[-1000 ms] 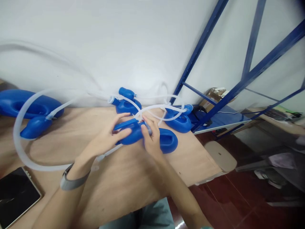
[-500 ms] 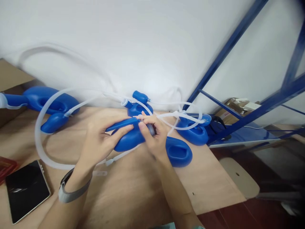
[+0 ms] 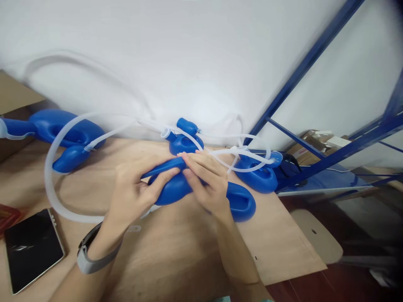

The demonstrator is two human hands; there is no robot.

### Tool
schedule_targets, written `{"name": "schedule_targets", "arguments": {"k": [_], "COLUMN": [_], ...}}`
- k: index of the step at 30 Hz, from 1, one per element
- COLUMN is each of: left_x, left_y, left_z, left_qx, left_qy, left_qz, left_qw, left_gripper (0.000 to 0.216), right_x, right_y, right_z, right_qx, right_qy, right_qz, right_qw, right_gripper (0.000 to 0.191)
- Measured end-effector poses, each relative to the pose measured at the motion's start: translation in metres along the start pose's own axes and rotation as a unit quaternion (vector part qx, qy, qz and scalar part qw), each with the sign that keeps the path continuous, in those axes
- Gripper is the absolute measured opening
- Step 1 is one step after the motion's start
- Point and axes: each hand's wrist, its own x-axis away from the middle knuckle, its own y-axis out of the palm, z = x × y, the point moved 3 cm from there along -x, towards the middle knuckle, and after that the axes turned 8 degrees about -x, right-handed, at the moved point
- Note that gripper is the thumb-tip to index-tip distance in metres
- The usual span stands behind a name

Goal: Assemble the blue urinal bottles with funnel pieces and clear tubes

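Observation:
My left hand (image 3: 137,184) is closed around a blue plastic urinal bottle part (image 3: 174,187), its thumb along the slim upper piece. Against the right end of that part, my right hand (image 3: 209,178) presses with thumb and fingertips. The fingers cover that end, so the joint there is hidden. Just right of my right wrist lies a blue bottle body (image 3: 242,203) with a handle hollow; whether it joins the held part I cannot tell. A clear strap end (image 3: 134,228) shows beside my left wrist.
A translucent hose (image 3: 50,184) loops across the left. Blue urinal bottles stand at the left (image 3: 67,126), back (image 3: 185,144) and right (image 3: 260,176). A tablet (image 3: 33,249) lies front left. Blue rack posts (image 3: 302,63) rise at the right, beside a stool (image 3: 317,235).
My right hand has flattened and spread further over the end of the blue part, hiding the clear piece seen there before. The view has shifted slightly.

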Motion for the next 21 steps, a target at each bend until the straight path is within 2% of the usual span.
{"name": "schedule_targets", "arguments": {"k": [2, 4, 6, 9, 10, 12, 15, 17, 19, 21], "left_x": [0.003, 0.004, 0.001, -0.007, -0.01, -0.014, -0.012, -0.004, 0.006, 0.013], "left_y": [-0.001, 0.0, 0.002, 0.009, 0.011, 0.016, 0.024, 0.03, 0.036, 0.042], "left_z": [0.003, 0.004, 0.0, -0.017, -0.027, -0.055, -0.111, -0.149, -0.178, -0.196], "left_qx": [0.0, 0.001, -0.002, -0.032, -0.05, -0.085, -0.107, -0.121, -0.121, -0.12], "left_qy": [0.014, 0.013, 0.006, 0.015, 0.018, 0.003, -0.071, -0.135, -0.161, -0.175], "left_qz": [0.006, 0.011, -0.001, -0.076, -0.107, -0.164, -0.263, -0.33, -0.362, -0.372], "left_qw": [1.0, 1.0, 1.0, 0.996, 0.993, 0.983, 0.956, 0.926, 0.91, 0.904], "left_gripper": [0.017, 0.017, 0.017, 0.023, 0.026, 0.033, 0.043, 0.045, 0.046, 0.048], "right_x": [-0.002, -0.003, -0.002, 0.009, 0.017, 0.037, 0.079, 0.11, 0.139, 0.16], "right_y": [-0.003, -0.006, -0.007, -0.011, -0.016, -0.033, -0.075, -0.105, -0.127, -0.139], "right_z": [-0.011, -0.017, -0.018, -0.007, -0.001, 0.012, 0.032, 0.044, 0.055, 0.063], "right_qx": [0.039, 0.063, 0.089, 0.124, 0.13, 0.142, 0.193, 0.267, 0.313, 0.307], "right_qy": [-0.035, -0.034, -0.002, 0.068, 0.091, 0.134, 0.194, 0.218, 0.252, 0.29], "right_qz": [-0.022, -0.041, -0.088, -0.198, -0.222, -0.231, -0.175, -0.142, -0.145, -0.162], "right_qw": [0.998, 0.997, 0.992, 0.97, 0.962, 0.953, 0.946, 0.928, 0.904, 0.892], "right_gripper": [0.04, 0.043, 0.043, 0.05, 0.051, 0.045, 0.035, 0.035, 0.04, 0.047]}}
